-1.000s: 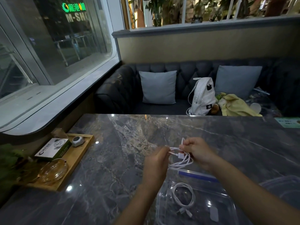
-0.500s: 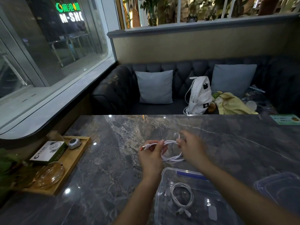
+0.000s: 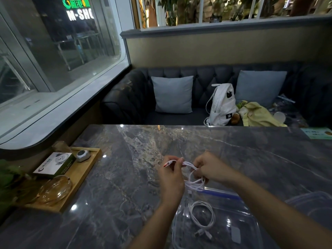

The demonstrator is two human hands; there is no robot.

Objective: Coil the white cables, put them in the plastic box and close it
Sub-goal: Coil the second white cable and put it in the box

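Both my hands hold one white cable above the marble table, just beyond the clear plastic box. My left hand pinches the cable's end, whose red-tipped plug sticks out to the left. My right hand grips the bundled loops, which hang below it. A second white cable lies coiled inside the open box, plug ends toward me. The box's clear lid rests on the table to the right.
A wooden tray at the table's left edge carries a small carton, a round grey gadget and an amber glass dish. A green card lies far right. A sofa with cushions and a white backpack stands behind the table.
My left hand has pulled the plug end out to the left while my right hand keeps the loops; the loops now hang lower, near the box's far rim.
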